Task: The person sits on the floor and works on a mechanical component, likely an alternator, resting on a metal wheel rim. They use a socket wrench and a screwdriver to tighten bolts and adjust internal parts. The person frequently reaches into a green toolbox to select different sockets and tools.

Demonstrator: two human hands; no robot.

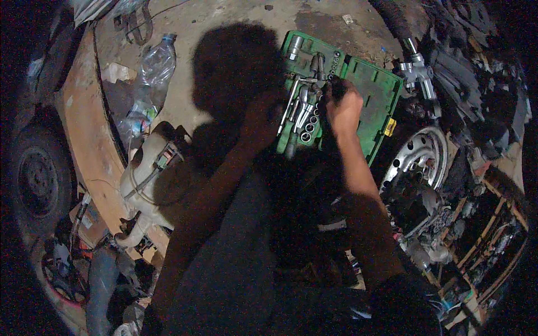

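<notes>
An open green socket set case (pixel 372 78) lies on the ground ahead of me. Its left half carries shiny sockets (pixel 306 136), ratchet handles and other chrome tools. My right hand (pixel 344 109) is over the middle of the case, near the hinge side, with its fingers curled inward. Something dark shows at the fingertips, too shaded to name. My left hand (pixel 262 115) is beside the case's left edge, deep in shadow. Its fingers cannot be made out, nor whether it touches the long bright handle (pixel 288 106) close by.
A crumpled clear plastic bottle (pixel 158 61) and a pale plastic tank (pixel 151 173) are on the left, by a curved brown panel (pixel 89 112). A metal wheel rim (pixel 434 157) and heaped scrap parts fill the right. A tyre (pixel 39 168) stands far left.
</notes>
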